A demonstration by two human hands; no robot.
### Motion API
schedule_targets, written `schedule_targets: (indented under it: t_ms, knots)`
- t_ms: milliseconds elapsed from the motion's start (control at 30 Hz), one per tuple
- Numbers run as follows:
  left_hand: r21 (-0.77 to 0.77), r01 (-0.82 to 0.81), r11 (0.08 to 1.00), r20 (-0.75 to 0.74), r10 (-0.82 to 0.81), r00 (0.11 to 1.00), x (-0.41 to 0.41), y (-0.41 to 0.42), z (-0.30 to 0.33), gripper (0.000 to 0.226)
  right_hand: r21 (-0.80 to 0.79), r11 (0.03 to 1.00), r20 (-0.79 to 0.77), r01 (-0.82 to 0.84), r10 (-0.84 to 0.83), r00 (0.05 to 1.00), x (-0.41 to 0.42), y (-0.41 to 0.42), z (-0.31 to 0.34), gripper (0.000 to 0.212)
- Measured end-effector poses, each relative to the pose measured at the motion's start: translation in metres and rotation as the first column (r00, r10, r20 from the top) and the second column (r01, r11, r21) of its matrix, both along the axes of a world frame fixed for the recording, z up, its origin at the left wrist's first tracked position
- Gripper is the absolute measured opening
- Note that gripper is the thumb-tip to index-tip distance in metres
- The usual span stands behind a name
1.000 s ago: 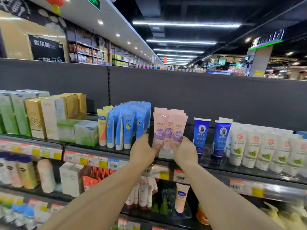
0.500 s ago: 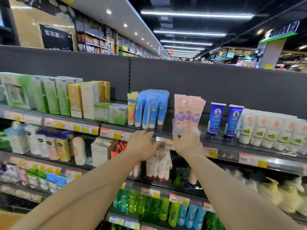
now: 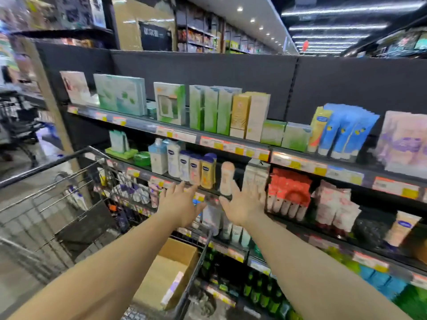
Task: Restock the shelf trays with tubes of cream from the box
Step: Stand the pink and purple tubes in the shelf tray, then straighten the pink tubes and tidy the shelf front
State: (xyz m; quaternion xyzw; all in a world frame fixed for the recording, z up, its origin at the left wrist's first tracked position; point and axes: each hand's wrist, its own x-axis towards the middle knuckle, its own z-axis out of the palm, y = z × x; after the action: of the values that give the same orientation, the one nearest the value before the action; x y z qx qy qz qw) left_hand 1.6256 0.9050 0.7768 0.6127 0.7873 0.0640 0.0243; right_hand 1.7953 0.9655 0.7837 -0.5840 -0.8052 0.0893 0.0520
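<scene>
- At 7 o'clock, a wire shopping cart (image 3: 76, 181) carries the open brown cardboard box (image 3: 166, 273), a pale tube (image 3: 172, 288) lying inside.
- The left hand (image 3: 179, 204) hangs empty, fingers spread, above the box.
- The right hand (image 3: 243, 204) hangs empty and splayed beside it.
- At 3 o'clock, pink-and-purple cream tubes (image 3: 406, 144) stand on the top shelf.
- Risk: with the view blurred, a hurried reach could clip the cart rim or topple the yellow lotion bottles (image 3: 206, 172).

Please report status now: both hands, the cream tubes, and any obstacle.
Left hand open, empty. Right hand open, empty. Pink tubes on top shelf; box in cart. Nothing blocking.
</scene>
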Motion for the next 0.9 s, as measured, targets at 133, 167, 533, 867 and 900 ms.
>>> schedule_targets:
  t_ms: [133, 167, 533, 867, 900]
  knots:
    - [-0.031, -0.100, 0.994, 0.013, 0.101, 0.995, -0.060, -0.018, -0.029, 0.073, -0.027, 0.994, 0.014, -0.102, 0.103, 0.995, -0.070, -0.005, -0.025, 0.072]
    - [-0.037, -0.118, 0.992, 0.019, 0.119, 0.993, -0.071, -0.020, -0.038, 0.074, -0.028, 0.993, 0.030, -0.119, 0.119, 0.992, -0.084, -0.005, -0.032, 0.072]
    - [-0.212, -0.227, 0.951, 0.030, 0.238, 0.971, -0.145, 0.022, -0.132, 0.075, -0.248, 0.945, -0.010, -0.213, 0.217, 0.976, -0.174, 0.047, -0.134, 0.072]
    - [-0.394, -0.164, 0.904, 0.148, 0.239, 0.960, -0.157, 0.073, -0.247, 0.071, -0.444, 0.875, 0.029, -0.192, 0.229, 0.973, -0.182, 0.101, -0.236, 0.072]
    - [-0.419, -0.164, 0.893, 0.162, 0.251, 0.954, -0.156, 0.075, -0.259, 0.070, -0.462, 0.867, 0.031, -0.190, 0.229, 0.973, -0.182, 0.104, -0.246, 0.071]
